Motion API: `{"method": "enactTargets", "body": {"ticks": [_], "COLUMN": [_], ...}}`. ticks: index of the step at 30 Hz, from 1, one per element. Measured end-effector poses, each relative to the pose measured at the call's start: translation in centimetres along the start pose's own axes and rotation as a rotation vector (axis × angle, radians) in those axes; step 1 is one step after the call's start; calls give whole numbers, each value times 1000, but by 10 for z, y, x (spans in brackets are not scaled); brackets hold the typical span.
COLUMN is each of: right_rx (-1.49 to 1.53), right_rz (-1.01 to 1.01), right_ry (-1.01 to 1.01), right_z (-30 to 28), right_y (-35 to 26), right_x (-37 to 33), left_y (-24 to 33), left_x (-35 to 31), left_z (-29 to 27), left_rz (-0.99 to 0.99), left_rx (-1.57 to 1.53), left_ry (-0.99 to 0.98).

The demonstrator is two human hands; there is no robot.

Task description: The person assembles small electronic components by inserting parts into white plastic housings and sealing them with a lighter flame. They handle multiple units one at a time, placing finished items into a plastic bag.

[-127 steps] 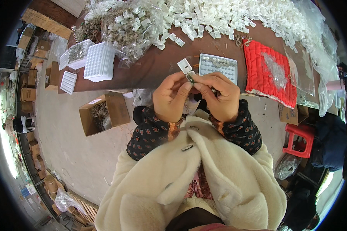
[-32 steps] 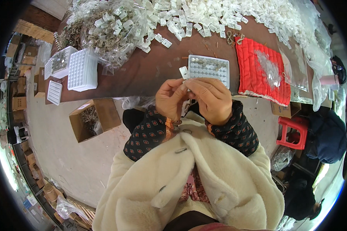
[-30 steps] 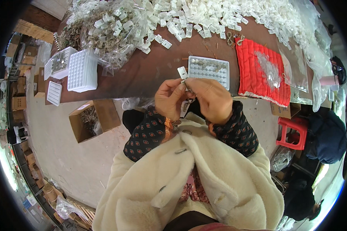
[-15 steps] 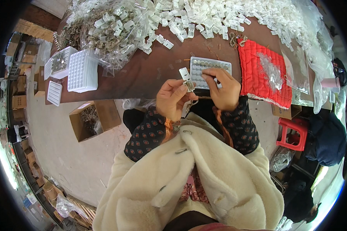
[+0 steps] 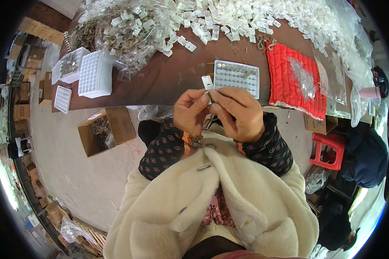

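My left hand (image 5: 190, 110) pinches a small white plastic case (image 5: 207, 82) whose flap stands up above the fingertips. The case's lower part is mostly hidden by fingers. Against it, my right hand (image 5: 240, 112) is closed, thumb and fingers pressed together; what they hold, if anything, is too small and covered to make out. Just beyond my hands lies a pale plastic tray (image 5: 236, 96) with rows of round pockets. Silver button cells (image 5: 231, 67) fill its far rows, while the nearer pockets look pale.
White plastic cases (image 5: 246, 17) are heaped along the table's (image 5: 160, 86) far side, near a bag of wired parts (image 5: 129, 43). Stacked white trays (image 5: 95, 75) stand left. A red quilted pad (image 5: 285, 77) lies right. Below are a cardboard box (image 5: 110, 129) and a red stool (image 5: 328, 149).
My right hand has moved left and nearer, from over the tray to the white case in my left hand. The left hand has stayed almost in place.
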State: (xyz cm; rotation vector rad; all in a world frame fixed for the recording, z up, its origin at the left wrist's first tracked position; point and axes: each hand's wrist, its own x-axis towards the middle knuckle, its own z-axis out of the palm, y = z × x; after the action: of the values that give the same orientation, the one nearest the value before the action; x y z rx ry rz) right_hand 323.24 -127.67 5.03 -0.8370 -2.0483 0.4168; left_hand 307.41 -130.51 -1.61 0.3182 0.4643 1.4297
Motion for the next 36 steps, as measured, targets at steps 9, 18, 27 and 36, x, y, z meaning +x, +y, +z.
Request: {"method": "enactTargets", "body": {"ticks": [9,18,27,36], "right_rx": [1056,710,465,490], "right_rz": [884,230,-3,48], "right_ry": [-59,77,55,206], "right_z": [2,3,1,12], "right_y": [7,2,4,-2], "right_x": [9,0,2,-4], "left_y": [10,9,7,-6], "left_x": [-3,-6,-9,-7], "left_z": [3,10,23,22], "left_rz": [-274,-224,-263,-256], "left_rx": [-92,-107,-16,-39], "left_ry": [-172,-201,-61,-107]}}
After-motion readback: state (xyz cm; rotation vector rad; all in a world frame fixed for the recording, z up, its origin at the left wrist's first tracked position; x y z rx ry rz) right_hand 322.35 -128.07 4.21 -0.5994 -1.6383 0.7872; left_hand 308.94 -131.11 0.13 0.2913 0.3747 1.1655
